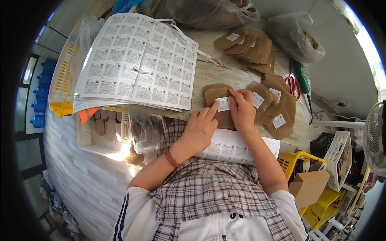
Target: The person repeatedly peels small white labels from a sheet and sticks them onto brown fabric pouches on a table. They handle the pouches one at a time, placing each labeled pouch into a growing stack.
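Note:
A small white printed label [223, 104] lies on a brown, textured, rounded pad [225, 119], which resembles part of a shoe insole and tops a small pile at the table edge. My left hand [201, 129] rests over the pad's left side, its index and middle fingers stretched out to the label's left edge. At the label's upper right, the fingers of my right hand [243, 108] are bent together and pressed down on it. Under my wrists, a sheet of labels [229, 149] lies across my lap. Labelled brown pads [278, 107] overlap just right of my right hand.
A thick stack of label sheets [136, 64] covers the table's left. More brown pads [251, 48] form a row at the back, near plastic bags [295, 36]. Red-handled scissors [294, 86] and a green-handled tool [300, 76] lie at right. Crates [102, 140] and a fan [376, 138] flank the table.

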Tool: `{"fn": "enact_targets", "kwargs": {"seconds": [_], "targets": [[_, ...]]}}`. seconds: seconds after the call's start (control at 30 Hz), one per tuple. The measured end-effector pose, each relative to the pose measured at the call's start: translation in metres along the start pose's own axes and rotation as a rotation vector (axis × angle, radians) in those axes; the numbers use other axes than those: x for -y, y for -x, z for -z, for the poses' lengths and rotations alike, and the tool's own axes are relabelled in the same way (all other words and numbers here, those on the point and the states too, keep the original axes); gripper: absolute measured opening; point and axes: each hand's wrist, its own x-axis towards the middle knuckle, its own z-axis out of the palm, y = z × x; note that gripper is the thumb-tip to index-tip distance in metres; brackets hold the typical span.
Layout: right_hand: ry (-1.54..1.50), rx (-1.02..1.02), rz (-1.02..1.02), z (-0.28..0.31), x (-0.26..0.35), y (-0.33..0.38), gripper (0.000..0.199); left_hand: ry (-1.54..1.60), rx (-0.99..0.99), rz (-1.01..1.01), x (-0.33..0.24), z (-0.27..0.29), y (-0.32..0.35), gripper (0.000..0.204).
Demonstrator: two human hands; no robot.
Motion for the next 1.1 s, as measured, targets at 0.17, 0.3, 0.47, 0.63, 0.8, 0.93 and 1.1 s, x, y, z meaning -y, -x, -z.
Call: {"fn": "enact_targets", "kwargs": {"seconds": [0.17, 0.3, 0.47, 0.63, 0.8, 0.93, 1.1], "targets": [[0.068, -0.099, 0.051, 0.0, 0.003, -0.003, 0.009, -0.041, -0.023, -0.055, 0.004, 0.001, -0.005, 0.004], [0.086, -0.202, 0.21, 0.002, 0.002, -0.01, 0.007, -0.052, -0.035, -0.073, 0.005, -0.001, 0.0, 0.004], [-0.02, -0.052, -0.022, 0.001, -0.006, -0.001, 0.009, 0.005, -0.055, -0.039, 0.01, -0.006, 0.011, 0.007], [-0.037, -0.16, -0.104, 0.035, -0.01, -0.006, 0.009, 0.083, -0.039, -0.069, 0.021, -0.01, 0.007, 0.005], [0.179, -0.218, -0.283, 0.106, -0.043, -0.019, 0.017, 0.136, -0.058, -0.086, 0.026, -0.005, 0.009, 0.007], [0.29, -0.199, -0.259, 0.145, -0.027, 0.019, 0.053, 0.313, -0.104, 0.032, 0.016, 0.013, 0.024, 0.006], [-0.151, -0.135, -0.307, 0.148, -0.038, 0.122, 0.055, 0.505, -0.226, 0.224, 0.017, 0.029, 0.055, 0.005]]}}
